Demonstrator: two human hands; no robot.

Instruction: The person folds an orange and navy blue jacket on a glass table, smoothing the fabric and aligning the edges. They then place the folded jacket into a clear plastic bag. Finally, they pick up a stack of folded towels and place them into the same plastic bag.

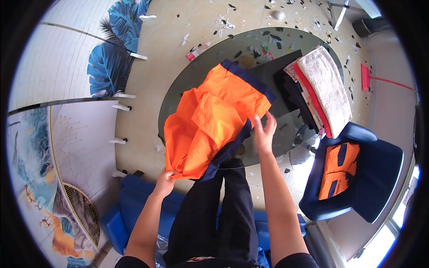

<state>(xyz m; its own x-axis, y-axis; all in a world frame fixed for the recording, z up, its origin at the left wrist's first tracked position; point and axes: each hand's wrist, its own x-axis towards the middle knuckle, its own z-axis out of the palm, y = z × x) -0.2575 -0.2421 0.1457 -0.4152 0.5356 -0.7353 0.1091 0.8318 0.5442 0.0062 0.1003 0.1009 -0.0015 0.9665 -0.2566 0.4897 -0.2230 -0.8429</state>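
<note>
An orange garment (214, 114) with navy trim lies loosely bunched over the near part of a dark oval glass table (177, 87). Its near left corner is pinched in my left hand (165, 183), just off the table's edge. My right hand (265, 130) rests at the garment's right side, thumb and fingers apart, by a navy band; whether it grips any cloth is not clear. To the right, a stack of folded cloths stands on the table, with a pale towel (323, 87) on top and a red cloth (313, 98) beneath it.
A dark blue armchair (375, 177) at the right holds folded orange-and-navy garments (338, 171). Behind my legs is a blue sofa (134, 201). Scraps litter the tiled floor (201, 20) beyond the table, near a red broom (366, 77). Printed panels (67, 67) on white feet stand left.
</note>
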